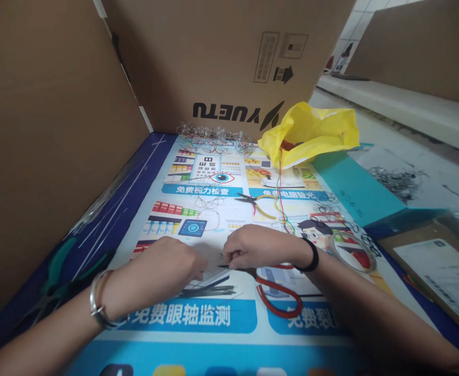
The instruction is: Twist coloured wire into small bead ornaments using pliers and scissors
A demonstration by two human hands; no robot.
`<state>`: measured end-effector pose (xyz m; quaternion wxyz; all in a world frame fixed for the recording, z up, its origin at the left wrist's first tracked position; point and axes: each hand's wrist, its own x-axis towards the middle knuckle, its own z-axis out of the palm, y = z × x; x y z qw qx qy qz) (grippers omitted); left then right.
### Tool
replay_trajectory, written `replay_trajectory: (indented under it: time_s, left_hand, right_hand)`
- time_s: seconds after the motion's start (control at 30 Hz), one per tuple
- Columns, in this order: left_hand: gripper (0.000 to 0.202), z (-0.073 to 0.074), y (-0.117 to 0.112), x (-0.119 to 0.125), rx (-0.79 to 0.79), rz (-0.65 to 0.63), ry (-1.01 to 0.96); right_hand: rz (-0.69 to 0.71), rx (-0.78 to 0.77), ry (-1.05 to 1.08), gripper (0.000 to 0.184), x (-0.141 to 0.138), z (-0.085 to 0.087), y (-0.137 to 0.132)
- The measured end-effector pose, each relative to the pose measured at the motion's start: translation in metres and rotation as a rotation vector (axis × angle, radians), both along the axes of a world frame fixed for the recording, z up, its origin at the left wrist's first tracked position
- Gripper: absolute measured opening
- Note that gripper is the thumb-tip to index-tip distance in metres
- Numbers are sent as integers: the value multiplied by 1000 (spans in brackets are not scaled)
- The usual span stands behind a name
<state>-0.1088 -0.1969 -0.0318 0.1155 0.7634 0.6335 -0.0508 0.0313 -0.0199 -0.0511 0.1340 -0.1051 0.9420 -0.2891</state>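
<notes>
A left hand point(178, 261) and right hand point(259, 245) curl near each other, their pinch too hidden to tell, with red-handled scissors point(272, 283) just below the right, where a careless slip could nick fingers or scatter dark wires point(216, 291) nearer the wearer.

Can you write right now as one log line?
left hand: curled, contents unclear | right hand: curled, contents unclear | red-handled scissors: on poster, by right hand | yellow-handled pliers: on poster, beyond hands
</notes>
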Motion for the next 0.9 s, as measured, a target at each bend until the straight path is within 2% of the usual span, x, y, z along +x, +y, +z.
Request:
replay_trajectory:
  time_s: [0.27, 0.4, 0.5, 0.73, 0.9]
  left_hand:
    - [22, 6, 2, 4, 4, 15, 66]
    - [21, 8, 9, 7, 101, 28, 115]
    - [18, 6, 11, 8, 174, 43, 81]
    - [15, -9, 18, 6, 254, 87, 128]
    - [9, -16, 22, 4, 280, 95, 173]
  right_hand:
    - [19, 172, 109, 14, 2, 0, -13]
    - [-77, 366, 206, 19, 4, 1, -17]
    - [-149, 485, 269, 16, 3, 2, -20]
    - [-261, 574, 282, 9, -5, -2, -24]
    - [-277, 577, 244, 10, -7, -4, -22]
